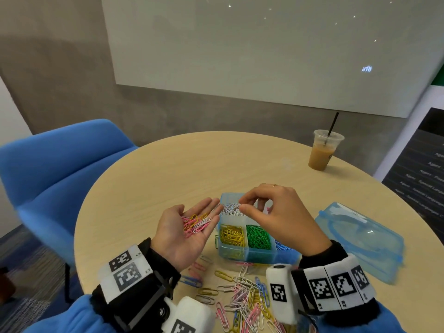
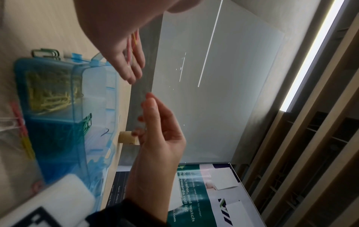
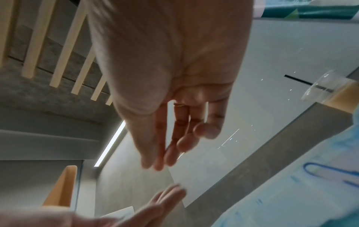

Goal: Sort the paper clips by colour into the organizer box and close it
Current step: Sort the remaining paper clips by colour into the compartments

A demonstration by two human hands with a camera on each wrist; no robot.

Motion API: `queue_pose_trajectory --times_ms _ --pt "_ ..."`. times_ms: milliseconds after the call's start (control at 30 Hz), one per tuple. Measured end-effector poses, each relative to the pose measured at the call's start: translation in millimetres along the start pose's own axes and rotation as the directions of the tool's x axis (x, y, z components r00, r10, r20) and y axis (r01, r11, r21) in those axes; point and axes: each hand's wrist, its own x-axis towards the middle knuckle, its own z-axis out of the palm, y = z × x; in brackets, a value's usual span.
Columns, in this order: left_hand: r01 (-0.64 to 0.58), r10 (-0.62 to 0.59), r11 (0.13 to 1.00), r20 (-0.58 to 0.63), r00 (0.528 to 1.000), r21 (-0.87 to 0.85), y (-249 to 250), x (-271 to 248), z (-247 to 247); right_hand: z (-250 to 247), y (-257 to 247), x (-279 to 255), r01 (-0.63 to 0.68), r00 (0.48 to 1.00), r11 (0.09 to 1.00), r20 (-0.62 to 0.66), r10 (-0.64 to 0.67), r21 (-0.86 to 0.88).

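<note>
Partway through: yellow, green, white filed in organizer box (image 1: 247, 257); loose clips (image 1: 242, 294) heaped before it; left hand (image 1: 185, 233) flat, cupping clips; right hand (image 1: 276, 212) pinching a white one; lid (image 1: 360, 241) off beside it.

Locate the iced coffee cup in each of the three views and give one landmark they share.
Head: the iced coffee cup stands upright at the table's far right edge, beyond the organizer box.
Left wrist: only its tan lower part shows mid-frame, lying sideways, partly behind the right hand.
Right wrist: at the right edge, tilted sideways, with its black straw.
Shared landmark: the whiteboard behind the cup.
</note>
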Motion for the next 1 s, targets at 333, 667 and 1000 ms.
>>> queue_pose_trajectory --times_ms 333,667,1000 --pt "0.118 -0.127 0.99 0.126 0.984 0.075 -11 -14 9 4 -8 -1 0.134 0.967 0.988 0.208 -0.148 0.077" --pt "0.19 -0.203 0.977 0.163 0.966 0.093 -16 -14 7 7 -4 -1 0.099 0.961 0.995 0.258 -0.097 0.007" --pt "0.196 -0.207 0.977 0.151 0.967 0.085 -19 -10 4 9 -8 -2 0.038 0.934 0.999 0.354 -0.044 0.024"
